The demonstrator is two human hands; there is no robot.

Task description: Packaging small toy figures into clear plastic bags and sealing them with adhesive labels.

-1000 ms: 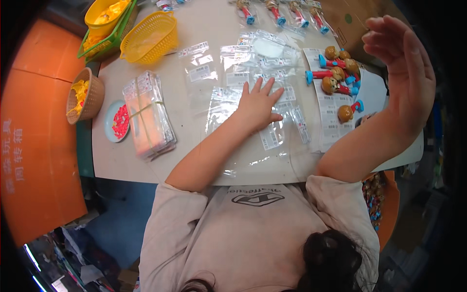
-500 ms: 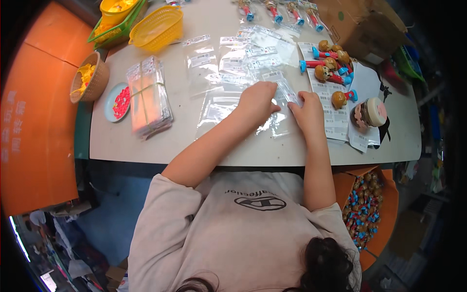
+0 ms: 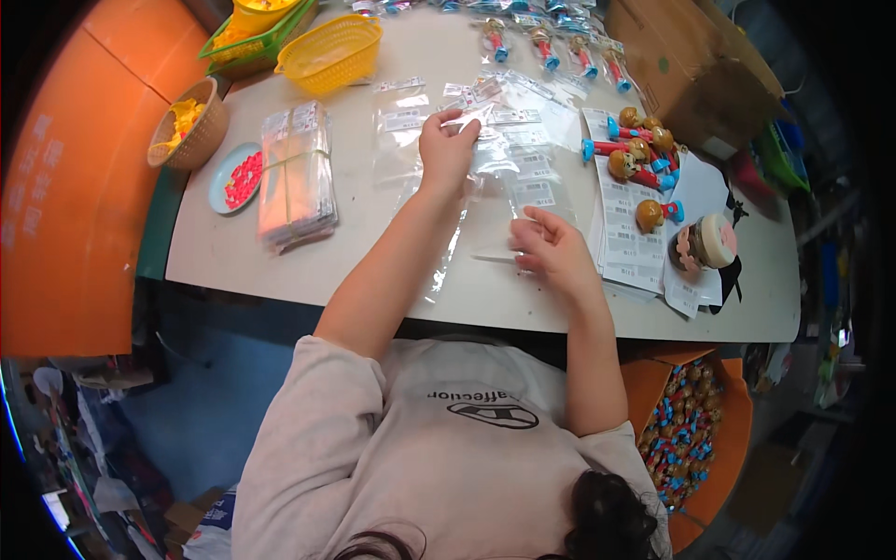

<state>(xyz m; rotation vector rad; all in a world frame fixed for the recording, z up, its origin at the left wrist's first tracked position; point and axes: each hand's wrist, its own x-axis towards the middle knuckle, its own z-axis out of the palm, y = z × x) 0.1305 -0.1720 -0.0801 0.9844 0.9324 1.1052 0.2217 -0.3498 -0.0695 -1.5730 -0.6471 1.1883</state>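
My left hand (image 3: 448, 149) is closed in a pinch on the top of a clear plastic bag (image 3: 450, 245), which trails down toward the table's front edge. My right hand (image 3: 553, 250) hovers to the right of that bag, its fingers loosely curled and apart, with nothing seen in them. Just beyond it lie more clear bags with white barcode labels (image 3: 535, 193), overlapping in the middle of the table. To the right, a sheet of stickers (image 3: 623, 233) has several small brown-headed toy figures (image 3: 644, 154) with red and blue bodies on its upper part.
A banded stack of bags (image 3: 297, 187), a blue dish of pink pieces (image 3: 237, 193) and a yellow basket (image 3: 331, 56) stand left. A lidded jar (image 3: 707, 243) sits right, bagged figures (image 3: 541, 51) lie at the back by a cardboard box (image 3: 686, 65). An orange bin (image 3: 733, 420) holds figures below.
My left hand has moved left and away from me, drawing a clear bag along. My right hand has come back toward me and off the bags. The view has shifted slightly.
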